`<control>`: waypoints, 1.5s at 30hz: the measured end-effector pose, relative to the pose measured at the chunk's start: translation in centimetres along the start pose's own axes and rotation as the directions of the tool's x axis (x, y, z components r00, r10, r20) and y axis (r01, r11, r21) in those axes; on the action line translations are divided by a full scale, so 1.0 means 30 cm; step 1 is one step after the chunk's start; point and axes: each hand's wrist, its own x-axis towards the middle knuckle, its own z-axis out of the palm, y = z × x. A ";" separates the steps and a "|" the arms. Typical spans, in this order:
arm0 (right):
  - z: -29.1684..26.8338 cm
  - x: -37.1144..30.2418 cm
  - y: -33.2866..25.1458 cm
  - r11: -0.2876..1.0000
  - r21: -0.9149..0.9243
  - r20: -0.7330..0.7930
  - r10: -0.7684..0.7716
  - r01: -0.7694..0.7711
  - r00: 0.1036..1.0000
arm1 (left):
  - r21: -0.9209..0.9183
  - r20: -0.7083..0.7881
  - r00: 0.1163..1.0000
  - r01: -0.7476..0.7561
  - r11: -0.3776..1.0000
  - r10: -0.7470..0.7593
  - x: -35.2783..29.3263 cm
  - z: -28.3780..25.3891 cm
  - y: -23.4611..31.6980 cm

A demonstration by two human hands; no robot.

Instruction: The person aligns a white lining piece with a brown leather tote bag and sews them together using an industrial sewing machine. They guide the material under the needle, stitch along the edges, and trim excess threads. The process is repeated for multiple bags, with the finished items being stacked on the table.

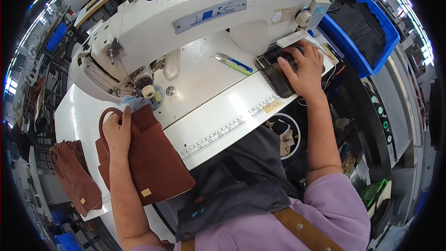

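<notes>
My left hand [118,131] is closed on a brown leather-like bag piece [160,158] with a looped handle, its upper end near the presser foot of the white sewing machine [209,16]. A small yellowish patch marks the piece's lower edge. At the right end of the machine bed, my right hand [304,67] rests over a dark, flat, phone-like object [278,78], thumb and forefinger apart on it. The other fingers curve toward its far side and are partly hidden. Whether they grip it does not show.
Similar brown pieces [76,179] lie stacked at the left. Thread snips [234,63] with blue and green handles lie on the bed, beyond a printed ruler strip [223,128]. A blue crate [392,42] of black material stands at the far right. A dark apron [232,204] covers my lap.
</notes>
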 end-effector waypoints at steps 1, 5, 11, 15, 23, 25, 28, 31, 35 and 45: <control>0.006 -0.002 -0.003 0.997 -0.064 -0.035 0.040 -0.043 0.999 | 0.006 0.001 1.000 -0.006 1.000 0.006 0.002 0.000 0.002; 0.023 -0.029 0.024 0.995 0.033 -0.215 0.101 -0.096 0.971 | 0.014 0.001 1.000 -0.014 1.000 0.014 0.002 -0.002 0.023; -0.010 -0.046 -0.050 0.976 0.215 -0.224 0.027 0.022 0.974 | 0.089 0.018 1.000 -0.017 0.996 0.015 0.003 -0.007 0.018; -0.052 -0.053 -0.259 0.876 0.458 -0.086 -0.130 0.155 0.988 | 0.102 -0.024 0.996 -0.080 0.992 0.083 -0.001 -0.006 0.016; -0.053 -0.063 -0.674 0.586 0.796 0.219 -0.514 0.153 0.829 | -0.308 0.138 0.957 0.287 0.907 -0.256 -0.068 -0.048 0.073; -0.043 -0.080 -0.746 0.443 0.896 0.266 -0.473 -0.034 0.840 | -0.387 0.096 0.963 0.270 0.882 -0.252 -0.099 -0.076 0.083; -0.067 -0.083 -0.822 0.217 0.878 0.478 -0.424 -0.426 0.769 | -0.454 -0.058 0.985 0.120 0.883 -0.164 -0.139 -0.132 0.161; -0.068 -0.105 -0.849 0.040 0.826 0.537 -0.358 -0.562 0.764 | -0.508 -0.205 0.976 -0.043 0.860 -0.072 -0.165 -0.186 0.207; -0.062 -0.133 -0.861 -0.320 0.759 0.468 -0.337 -0.567 0.817 | -0.618 -0.241 0.965 -0.073 0.783 -0.101 -0.216 -0.248 0.247; -0.121 -0.122 -0.832 0.019 0.953 0.286 -0.396 -0.303 0.873 | -0.655 -0.227 0.967 -0.064 0.753 -0.116 -0.281 -0.266 0.258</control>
